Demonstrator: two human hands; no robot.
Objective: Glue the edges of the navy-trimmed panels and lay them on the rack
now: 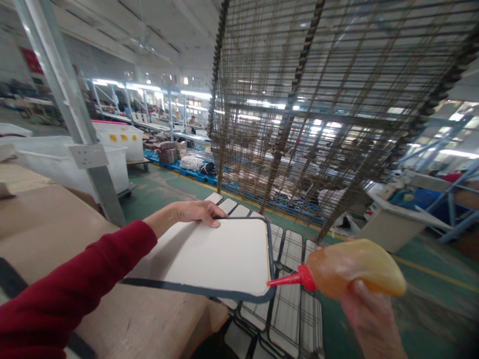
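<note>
A white rectangular panel (220,257) with rounded corners and a dark edge lies in front of me, jutting past the end of the worktable. My left hand (200,213) grips its far edge, thumb on the white face and fingers underneath or out of sight. My right hand (372,311) is wrapped round a squeeze bottle (355,267) of amber liquid, tipped on its side. The bottle's red nozzle points left, its tip at the panel's near right corner. A yellowish line runs along the panel's right edge.
A tall wire drying rack (277,114) rises beyond the panel. On its lower level lie several similar dark-edged panels (286,309). The brown worktable (149,319) extends to my left, by a metal post (80,119) and white bins (116,142). Blue pallets with stacked goods stand farther back.
</note>
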